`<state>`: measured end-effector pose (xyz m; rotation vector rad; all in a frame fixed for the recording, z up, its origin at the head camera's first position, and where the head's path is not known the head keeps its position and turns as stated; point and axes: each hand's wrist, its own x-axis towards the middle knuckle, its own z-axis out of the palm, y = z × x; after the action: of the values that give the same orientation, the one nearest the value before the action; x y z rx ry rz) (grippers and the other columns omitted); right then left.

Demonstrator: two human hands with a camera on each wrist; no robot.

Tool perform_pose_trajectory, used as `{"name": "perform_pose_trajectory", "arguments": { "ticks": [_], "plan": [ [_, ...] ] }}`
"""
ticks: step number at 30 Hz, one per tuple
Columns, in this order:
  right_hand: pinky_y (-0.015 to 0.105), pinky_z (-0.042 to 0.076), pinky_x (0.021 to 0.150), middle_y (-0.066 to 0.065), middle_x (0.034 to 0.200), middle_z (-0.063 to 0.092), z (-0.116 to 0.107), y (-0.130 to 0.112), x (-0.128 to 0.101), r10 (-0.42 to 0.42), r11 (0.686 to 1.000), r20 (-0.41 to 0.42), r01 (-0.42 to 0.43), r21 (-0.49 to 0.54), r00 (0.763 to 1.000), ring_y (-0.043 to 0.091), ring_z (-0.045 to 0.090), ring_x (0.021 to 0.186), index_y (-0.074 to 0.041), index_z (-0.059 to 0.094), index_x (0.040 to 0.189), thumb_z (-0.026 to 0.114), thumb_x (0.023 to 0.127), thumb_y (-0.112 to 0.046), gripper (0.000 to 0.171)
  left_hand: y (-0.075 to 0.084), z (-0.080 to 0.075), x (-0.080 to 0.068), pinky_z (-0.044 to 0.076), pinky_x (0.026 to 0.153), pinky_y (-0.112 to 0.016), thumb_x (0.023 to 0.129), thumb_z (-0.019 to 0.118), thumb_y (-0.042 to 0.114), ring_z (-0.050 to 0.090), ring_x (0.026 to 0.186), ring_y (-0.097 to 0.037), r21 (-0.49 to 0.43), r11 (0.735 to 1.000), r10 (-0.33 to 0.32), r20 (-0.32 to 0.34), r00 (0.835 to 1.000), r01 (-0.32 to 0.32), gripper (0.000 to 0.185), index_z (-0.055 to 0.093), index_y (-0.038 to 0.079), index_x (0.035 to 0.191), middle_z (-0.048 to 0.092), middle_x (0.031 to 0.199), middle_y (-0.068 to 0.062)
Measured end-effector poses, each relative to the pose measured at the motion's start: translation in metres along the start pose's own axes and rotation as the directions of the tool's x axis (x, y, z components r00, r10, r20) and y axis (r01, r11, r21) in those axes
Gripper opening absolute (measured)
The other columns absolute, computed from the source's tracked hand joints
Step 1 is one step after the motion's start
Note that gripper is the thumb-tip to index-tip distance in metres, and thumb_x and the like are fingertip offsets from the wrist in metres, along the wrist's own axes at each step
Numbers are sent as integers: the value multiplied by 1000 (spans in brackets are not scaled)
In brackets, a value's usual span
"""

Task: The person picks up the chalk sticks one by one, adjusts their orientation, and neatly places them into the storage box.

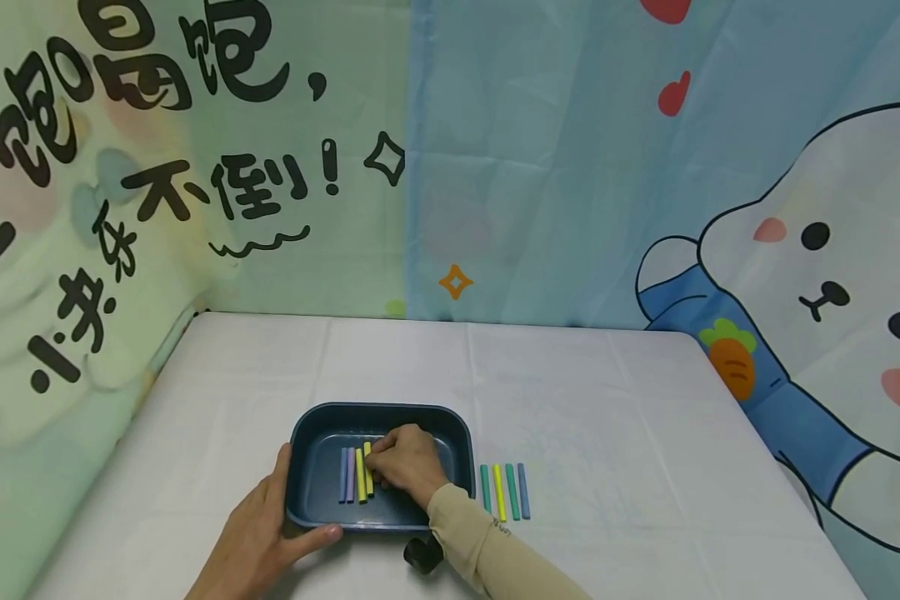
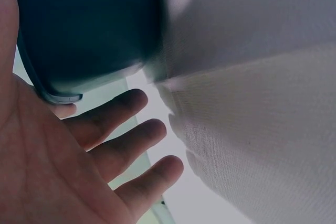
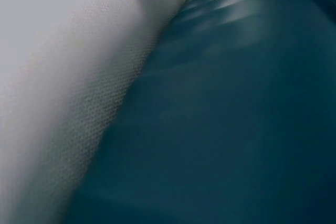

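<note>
Pinching a yellow stick [image 1: 369, 481] with the right grip [image 1: 407, 460], inside the dark blue tray [image 1: 317, 475] at the right end of a row of four, while bracing the tray's left side with the wide-spread left grip [image 1: 258, 521]. Probably handling as light, stiff and brittle (chalk-like, judging by the slim, pastel shape), so calling for a soft hold near mid-length. Also showing four more slim sticks [image 1: 499, 492] side by side on the finely woven white surface [image 1: 645, 433], beside the smooth, faintly glossy, round-cornered tray.
</note>
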<state>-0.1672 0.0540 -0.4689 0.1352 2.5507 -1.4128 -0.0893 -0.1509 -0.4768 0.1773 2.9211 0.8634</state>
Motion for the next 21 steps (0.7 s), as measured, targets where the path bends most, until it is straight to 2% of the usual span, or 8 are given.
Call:
{"name": "perform_pose_trajectory", "arguments": {
  "ticks": [12, 21],
  "plan": [
    [25, 55, 51, 3, 67, 66, 2, -1, -5, -16, 1000, 5, 16, 8, 1000, 12, 63, 54, 2, 74, 87, 77, 82, -1, 6, -2, 1, 0, 45, 104, -54, 75, 71, 76, 54, 127, -40, -19, 999, 35, -23, 999, -35, 129, 13, -1, 160, 50, 143, -30],
    [25, 55, 50, 5, 66, 66, 3, -2, -6, -1, 999, 20, 0, 52, 1000, 12, 64, 52, 2, 74, 88, 76, 82, 1, 6, -3, 1, 0, 46, 104, -54, 75, 68, 79, 54, 127, -39, -21, 999, 28, -17, 999, -28, 129, 12, 0, 161, 50, 144, -29]
  ]
}}
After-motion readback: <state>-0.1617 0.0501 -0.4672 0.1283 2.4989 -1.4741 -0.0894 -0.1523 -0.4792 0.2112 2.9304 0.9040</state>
